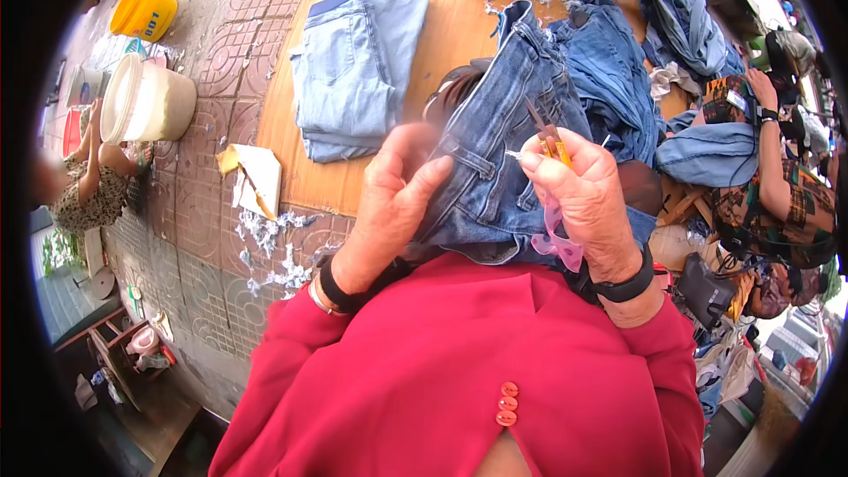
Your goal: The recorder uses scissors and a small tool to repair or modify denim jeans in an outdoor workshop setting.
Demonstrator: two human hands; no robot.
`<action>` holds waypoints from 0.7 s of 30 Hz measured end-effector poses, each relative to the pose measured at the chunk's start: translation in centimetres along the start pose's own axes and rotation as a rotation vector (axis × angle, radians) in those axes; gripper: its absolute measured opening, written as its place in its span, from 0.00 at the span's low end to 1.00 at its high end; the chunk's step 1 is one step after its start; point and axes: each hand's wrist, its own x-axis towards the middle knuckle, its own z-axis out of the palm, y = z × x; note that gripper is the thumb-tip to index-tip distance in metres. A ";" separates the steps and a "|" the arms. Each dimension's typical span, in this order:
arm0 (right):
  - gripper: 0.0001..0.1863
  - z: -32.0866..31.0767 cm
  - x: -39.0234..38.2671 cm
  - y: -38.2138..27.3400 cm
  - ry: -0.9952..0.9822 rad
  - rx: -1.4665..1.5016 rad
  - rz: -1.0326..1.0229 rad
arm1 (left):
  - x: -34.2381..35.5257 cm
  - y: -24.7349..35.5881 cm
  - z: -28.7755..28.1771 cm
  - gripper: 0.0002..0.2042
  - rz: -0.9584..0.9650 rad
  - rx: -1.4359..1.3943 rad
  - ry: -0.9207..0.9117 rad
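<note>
While the left hand [397, 175] spreads by the blue jeans [477, 134] in front of the red top [459, 344], the right hand [580, 178] grips little snips [549, 135] and seems to pinch white thread [513, 155], so this looks like trimming, and the next snip likely needs the jeans held still.

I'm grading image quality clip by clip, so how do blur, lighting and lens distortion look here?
Head view: the left hand has smeared fingertips, likely from motion, while the right hand and the folded light jeans look clearer; head view: bright daylight, washing out to white along parts of the right edge; head view: fisheye bends the paving toward a black, rounded border.
</note>
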 end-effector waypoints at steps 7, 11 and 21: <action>0.06 1.4 -0.7 -0.2 -0.045 0.026 0.008 | 0.5 2.6 1.9 0.10 0.584 0.660 -0.019; 0.06 2.7 -0.4 2.3 -0.128 -0.006 -0.147 | -0.5 2.4 2.3 0.05 0.514 0.604 -0.056; 0.09 4.3 -0.8 2.8 -0.225 -0.426 -0.293 | -5.1 1.8 -1.3 0.04 -0.247 -0.012 -0.214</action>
